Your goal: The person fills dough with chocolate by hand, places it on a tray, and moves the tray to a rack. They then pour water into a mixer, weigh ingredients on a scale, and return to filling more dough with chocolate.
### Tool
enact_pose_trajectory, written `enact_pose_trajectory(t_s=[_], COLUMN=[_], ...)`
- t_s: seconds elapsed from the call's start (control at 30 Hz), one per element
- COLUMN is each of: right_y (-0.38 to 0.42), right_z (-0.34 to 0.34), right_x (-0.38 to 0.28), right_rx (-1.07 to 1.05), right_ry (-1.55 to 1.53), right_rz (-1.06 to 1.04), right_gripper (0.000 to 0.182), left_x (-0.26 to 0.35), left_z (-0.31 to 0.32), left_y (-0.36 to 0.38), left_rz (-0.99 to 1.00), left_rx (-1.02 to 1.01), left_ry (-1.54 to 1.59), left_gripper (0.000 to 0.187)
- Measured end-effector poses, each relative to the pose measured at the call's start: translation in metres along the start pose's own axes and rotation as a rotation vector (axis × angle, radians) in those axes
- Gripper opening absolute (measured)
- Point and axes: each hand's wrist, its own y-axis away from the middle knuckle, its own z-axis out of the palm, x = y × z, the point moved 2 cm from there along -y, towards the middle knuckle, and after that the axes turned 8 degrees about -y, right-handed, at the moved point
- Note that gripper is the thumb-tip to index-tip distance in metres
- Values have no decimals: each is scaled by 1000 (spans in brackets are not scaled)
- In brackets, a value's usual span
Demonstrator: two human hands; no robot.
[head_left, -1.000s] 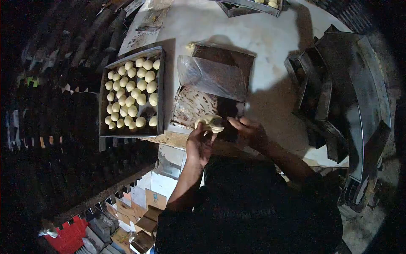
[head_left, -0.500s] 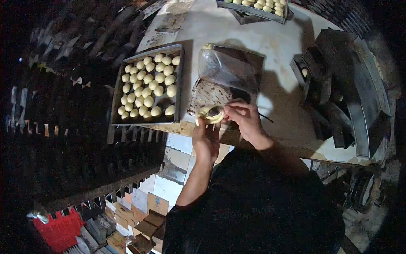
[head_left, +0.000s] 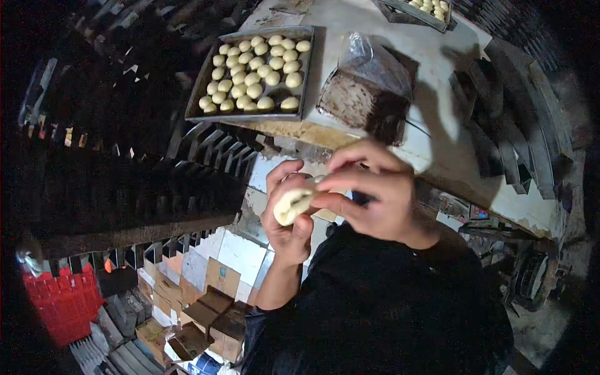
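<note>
A pale piece of dough (head_left: 291, 207) with a dark spot in its fold is held up between my two hands, in front of the table edge. My left hand (head_left: 284, 234) cups it from below, fingers curled round it. On the dough's right side, the fingertips of my right hand (head_left: 378, 194) pinch its edge; that hand is slightly blurred. Rows of round dough balls (head_left: 255, 74) sit in a metal tray (head_left: 304, 75) at the left of the table. Beside that tray lies a container smeared with dark brown filling (head_left: 353, 100), partly covered by clear plastic (head_left: 375, 65).
A thin dark stick (head_left: 420, 128) juts from the filling container. Empty metal tins (head_left: 500, 119) are stacked at the table's right, and another tray of dough balls (head_left: 431, 9) stands at the back. Dark racks flank the left; a red crate (head_left: 62, 300) and cardboard boxes (head_left: 212, 312) are on the floor.
My hands have drawn the dough back from above the table edge, closer to my body. The dough's opening looks narrower, with less dark filling showing. The whole view has shifted.
</note>
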Motion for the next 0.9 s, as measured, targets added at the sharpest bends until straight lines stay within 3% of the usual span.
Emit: enact_pose_trajectory(t_s=[0.07, 0.13, 0.2, 0.27, 0.33, 0.43, 0.47, 0.53, 0.57, 0.6, 0.7, 0.8, 0.83, 0.9], right_y=[7, 20, 28, 18, 28, 33, 34, 33, 32, 33, 58, 81, 76, 82], right_z=[7, 15, 23, 30, 37, 25, 17, -5, -15, -26, -55, -87, -107, -133], right_x=[-6, -10, -19, -47, -54, -53, -55, -58, -62, -64, -53, -43, -52, -56], right_rx=[-85, -130, -81, -175, -123, -84, -81, -97, -59, -20, 7, 174, 127, 251], right_ry=[-304, -604, -182, -35, 126, 172, 171, 72, 35, -5, -353, -189, -85, 161], right_rz=[519, 718, 185, 148, 68, -35, -43, 70, 240, 407, 616, 156, 87, -80], right_gripper=[38, 36, 31, 31, 34, 30, 29, 25, 26, 28, 29, 28, 25, 23], left_x=[0, 8, 16, 28, 42, 39, 35, 24, 22, 22, 9, 15, 12, 0], left_z=[-14, -12, -13, -8, -7, 7, 10, 17, 24, 39, 64, 119, 137, 173], left_y=[13, 25, 30, 36, 40, 39, 38, 39, 41, 38, 28, 8, 5, 4], left_rz=[225, 340, 468, 434, 293, 135, 40, -165, -181, -98, 197, 262, 272, 304], left_rx=[-3, 17, 60, 163, 4, 76, 18, -96, -138, -102, -244, -207, -154, -83], left_ry=[-173, -241, -525, -737, -998, -559, -285, 253, 231, 264, -11, -17, -34, -149], left_gripper=[37, 28, 24, 38, 50, 56, 58, 66, 71, 61, 52, 28, 29, 56])
